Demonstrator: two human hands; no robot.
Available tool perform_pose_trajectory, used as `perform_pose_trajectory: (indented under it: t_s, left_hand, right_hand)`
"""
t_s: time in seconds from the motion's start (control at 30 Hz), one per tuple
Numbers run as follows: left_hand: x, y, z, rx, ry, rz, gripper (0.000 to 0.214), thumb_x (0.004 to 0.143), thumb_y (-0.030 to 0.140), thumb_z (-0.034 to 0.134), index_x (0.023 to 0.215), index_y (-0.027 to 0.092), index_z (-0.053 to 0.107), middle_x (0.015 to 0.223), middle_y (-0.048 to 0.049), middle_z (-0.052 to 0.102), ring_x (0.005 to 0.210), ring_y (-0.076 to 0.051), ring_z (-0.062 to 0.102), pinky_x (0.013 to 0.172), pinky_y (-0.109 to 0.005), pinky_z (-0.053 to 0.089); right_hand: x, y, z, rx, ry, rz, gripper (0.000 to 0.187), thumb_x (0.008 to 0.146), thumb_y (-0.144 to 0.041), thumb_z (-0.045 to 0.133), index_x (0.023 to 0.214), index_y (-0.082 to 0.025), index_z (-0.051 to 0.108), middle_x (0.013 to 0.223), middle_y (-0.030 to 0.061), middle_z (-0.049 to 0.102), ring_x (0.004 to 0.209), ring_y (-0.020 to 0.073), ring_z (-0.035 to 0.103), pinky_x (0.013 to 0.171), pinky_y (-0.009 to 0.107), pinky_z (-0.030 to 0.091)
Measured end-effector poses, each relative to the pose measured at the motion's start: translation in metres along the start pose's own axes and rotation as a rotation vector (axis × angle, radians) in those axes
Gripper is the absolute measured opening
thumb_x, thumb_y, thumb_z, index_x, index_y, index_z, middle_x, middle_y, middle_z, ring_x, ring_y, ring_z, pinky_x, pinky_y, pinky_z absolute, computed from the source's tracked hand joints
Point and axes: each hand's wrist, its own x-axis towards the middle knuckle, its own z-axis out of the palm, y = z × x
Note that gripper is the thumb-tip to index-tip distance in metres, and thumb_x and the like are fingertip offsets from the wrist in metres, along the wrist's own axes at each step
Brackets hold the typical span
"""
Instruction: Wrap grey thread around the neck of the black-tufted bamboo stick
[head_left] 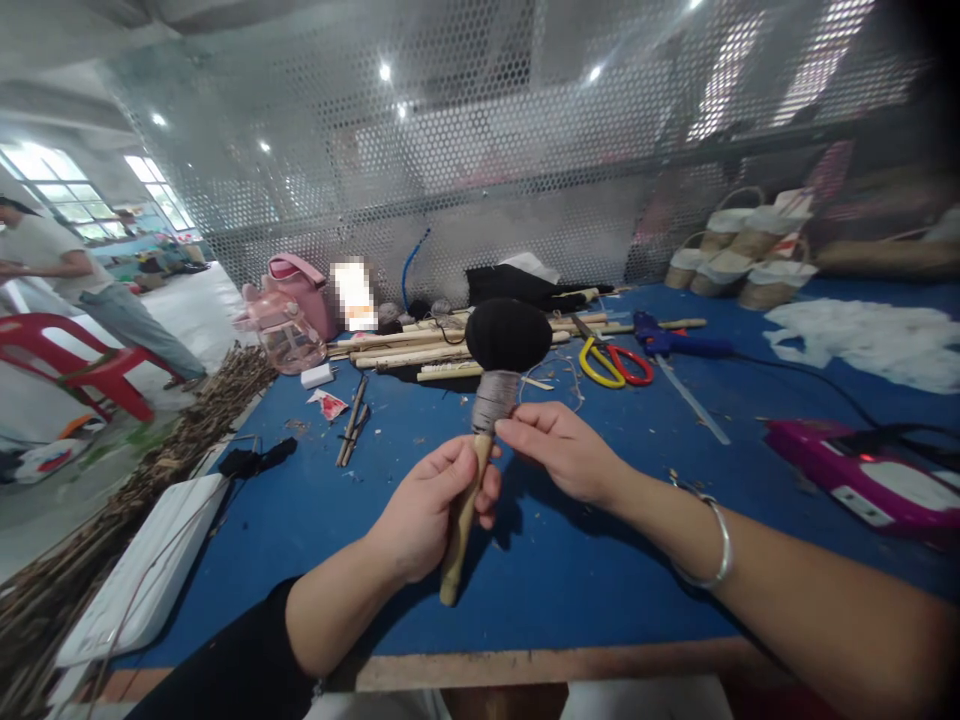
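My left hand (426,510) is wrapped round the bamboo handle of a mallet-like stick (466,500), held upright over the blue table (322,500). The stick carries a round black padded head (508,335) and a band of grey thread wound just below it (492,398). My right hand (564,448), with a silver bangle at the wrist, pinches at the wound thread beside the handle's top. Thin thread trails off to the right of the winding.
Bamboo sticks (405,350) lie at the back of the table with yellow-and-red scissors (611,362), a blue glue gun (671,340) and a pink device (862,470). Woven baskets (742,255) stand far right, twigs (187,420) line the left edge. A person stands far left by a red chair (67,360).
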Motion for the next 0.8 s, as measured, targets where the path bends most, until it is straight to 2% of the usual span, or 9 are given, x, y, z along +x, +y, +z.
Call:
perform_pose_trajectory:
  t_s: [0.13,0.27,0.33,0.4,0.47,0.53,0.63,0.73,0.8]
  left_hand:
    - [-0.001,0.001,-0.005,-0.084,-0.038,-0.156,0.021,0.084,0.035,0.049,0.090,0.016,0.055,0.059,0.0035,0.040,0.044,-0.004,0.034,0.038,-0.012,0.022]
    - [0.004,0.004,-0.006,0.045,-0.083,-0.207,0.028,0.084,0.041,0.046,0.091,0.015,0.055,0.058,0.0005,0.050,0.043,-0.007,0.044,0.043,-0.019,0.036]
    - [0.009,0.007,-0.003,0.204,-0.046,-0.142,0.031,0.083,0.042,0.047,0.095,0.014,0.053,0.066,-0.0044,0.059,0.049,-0.011,0.054,0.051,-0.024,0.043]
    - [0.013,0.007,0.002,0.330,0.041,-0.034,0.035,0.080,0.040,0.054,0.105,0.017,0.049,0.076,-0.0047,0.062,0.053,-0.012,0.058,0.054,-0.025,0.044]
    - [0.016,0.004,0.007,0.405,0.136,0.085,0.041,0.074,0.037,0.062,0.107,0.019,0.047,0.075,0.0004,0.059,0.050,-0.009,0.055,0.051,-0.023,0.043]
    - [0.017,0.001,0.010,0.450,0.230,0.182,0.036,0.073,0.037,0.065,0.098,0.017,0.049,0.065,0.0046,0.053,0.044,-0.005,0.047,0.043,-0.017,0.037]
    - [0.016,-0.001,0.007,0.422,0.286,0.192,0.030,0.075,0.040,0.061,0.088,0.016,0.048,0.069,0.0027,0.055,0.043,-0.004,0.043,0.037,-0.015,0.032]
    - [0.013,0.006,0.002,0.316,0.305,0.162,0.027,0.078,0.040,0.057,0.087,0.016,0.046,0.077,0.0001,0.058,0.044,-0.004,0.042,0.036,-0.015,0.034]
    - [0.011,0.011,0.000,0.248,0.300,0.120,0.025,0.079,0.038,0.055,0.085,0.017,0.044,0.075,0.0007,0.056,0.043,-0.003,0.039,0.034,-0.014,0.031]
  right_hand:
    - [0.003,0.001,0.000,0.078,-0.033,0.046,0.030,0.075,-0.043,0.060,0.073,-0.014,0.055,0.062,-0.0004,0.054,0.056,0.0099,0.046,0.055,0.024,0.034]
    - [0.004,0.000,-0.002,0.154,-0.036,0.092,0.031,0.071,-0.041,0.065,0.079,-0.015,0.052,0.054,-0.0041,0.051,0.046,0.0072,0.041,0.046,0.022,0.029]
    - [0.004,0.000,-0.002,0.171,0.004,0.098,0.031,0.069,-0.041,0.066,0.077,-0.015,0.051,0.054,-0.0042,0.051,0.045,0.0068,0.041,0.045,0.021,0.029]
    - [0.006,0.002,-0.002,0.167,0.035,0.106,0.032,0.068,-0.041,0.067,0.074,-0.014,0.051,0.057,-0.0028,0.053,0.048,0.0077,0.044,0.047,0.022,0.032]
    - [0.008,0.005,-0.001,0.163,0.051,0.107,0.033,0.069,-0.043,0.066,0.073,-0.014,0.051,0.063,-0.0003,0.056,0.055,0.0101,0.049,0.052,0.023,0.037]
    - [0.009,0.010,-0.002,0.147,0.070,0.094,0.034,0.069,-0.044,0.066,0.076,-0.014,0.052,0.067,0.0010,0.057,0.062,0.0121,0.052,0.058,0.024,0.040]
    - [0.009,0.014,-0.005,0.045,0.098,0.070,0.036,0.073,-0.049,0.060,0.077,-0.014,0.053,0.063,-0.0010,0.053,0.058,0.0106,0.047,0.054,0.023,0.036]
    - [0.006,0.009,-0.007,-0.089,0.104,0.034,0.037,0.078,-0.048,0.054,0.066,-0.014,0.054,0.057,-0.0022,0.046,0.053,0.0082,0.038,0.049,0.022,0.028]
    - [0.003,0.004,-0.006,-0.071,0.097,0.024,0.035,0.078,-0.045,0.055,0.062,-0.014,0.054,0.052,-0.0036,0.042,0.048,0.0067,0.032,0.046,0.022,0.024]
